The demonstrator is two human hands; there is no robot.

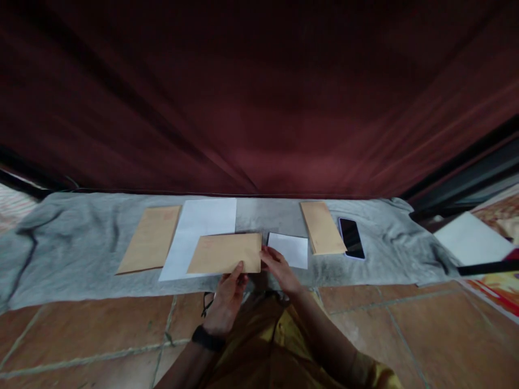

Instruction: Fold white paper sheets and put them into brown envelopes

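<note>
A brown envelope (227,253) is held up in front of me, its long side running left to right. My left hand (233,286) grips its lower edge, the thumb lying on top and the fingers underneath. At the envelope's right end is my right hand (279,267), its fingers closed at the short edge and partly hidden there. Behind the envelope lies a large sheet of white paper (211,216), partly covered by it. A smaller white sheet (288,249) lies just beyond my right hand.
Everything rests on a grey cloth (81,243). Another brown envelope (152,237) lies at the left; a narrower brown stack (322,227) sits at the right, beside a phone (352,237). A dark red curtain (259,135) hangs behind. Tiled floor (101,329) shows in front.
</note>
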